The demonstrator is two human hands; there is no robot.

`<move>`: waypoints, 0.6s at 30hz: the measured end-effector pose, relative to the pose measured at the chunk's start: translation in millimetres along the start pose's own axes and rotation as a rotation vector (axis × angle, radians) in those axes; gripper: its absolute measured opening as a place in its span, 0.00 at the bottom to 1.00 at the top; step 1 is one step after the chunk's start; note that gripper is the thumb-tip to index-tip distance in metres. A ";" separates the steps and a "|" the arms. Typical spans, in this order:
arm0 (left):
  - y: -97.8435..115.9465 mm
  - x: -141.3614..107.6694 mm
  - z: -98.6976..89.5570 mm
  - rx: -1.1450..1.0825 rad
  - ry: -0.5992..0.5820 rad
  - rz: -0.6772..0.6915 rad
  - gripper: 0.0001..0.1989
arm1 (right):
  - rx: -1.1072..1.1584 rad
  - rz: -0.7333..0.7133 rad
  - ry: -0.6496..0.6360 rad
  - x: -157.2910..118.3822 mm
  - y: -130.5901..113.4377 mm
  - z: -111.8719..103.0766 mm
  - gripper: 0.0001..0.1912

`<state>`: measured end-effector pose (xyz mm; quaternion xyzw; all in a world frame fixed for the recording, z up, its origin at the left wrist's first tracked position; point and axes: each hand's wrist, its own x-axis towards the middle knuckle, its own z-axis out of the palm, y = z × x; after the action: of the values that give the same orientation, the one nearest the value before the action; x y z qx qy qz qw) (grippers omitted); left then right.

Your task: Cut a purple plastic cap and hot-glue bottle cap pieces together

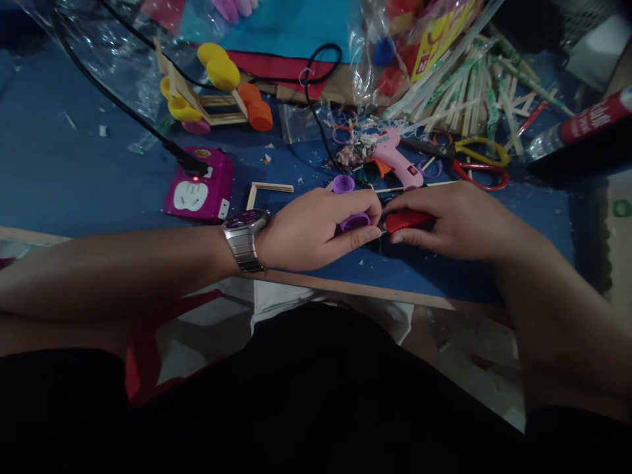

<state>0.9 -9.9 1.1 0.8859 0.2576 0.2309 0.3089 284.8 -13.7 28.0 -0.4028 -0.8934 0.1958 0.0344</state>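
Observation:
My left hand [316, 227], with a steel watch on its wrist, pinches a purple plastic cap [355, 222] between thumb and fingers. A second purple cap [343, 184] shows just beyond its knuckles. Close against it, my right hand [454, 217] is closed around the red handle of a tool [409, 222]. A small metal part at the tool's front meets the left thumb and cap; its exact kind is hidden by my fingers. An L-shaped piece of wooden sticks [253, 191] lies beyond the left wrist.
A pink glue gun [397, 158] and scissors [474, 161] lie just beyond my hands. Left stands a purple power socket [200, 184] with a black cable. Behind are a stick-and-cap model [212, 99], a pile of wooden sticks [469, 99] and a bottle [582, 125].

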 end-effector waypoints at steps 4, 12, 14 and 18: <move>3.0 0.3 -1.8 0.007 0.006 -0.024 0.12 | 0.001 -0.006 0.004 0.0 0.3 0.7 0.25; 2.1 0.0 -1.0 0.001 -0.002 -0.013 0.10 | -0.014 -0.036 0.024 -0.2 1.6 1.6 0.23; 2.2 -0.1 -1.6 0.009 -0.021 -0.005 0.09 | -0.019 -0.032 0.017 -0.2 1.0 1.2 0.23; 2.3 -1.5 -1.4 0.053 -0.094 0.016 0.08 | -0.033 -0.011 -0.014 -0.8 0.9 0.4 0.25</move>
<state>-0.3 -11.7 3.2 0.9057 0.2420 0.1844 0.2951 285.9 -13.9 27.4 -0.3973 -0.8989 0.1835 0.0227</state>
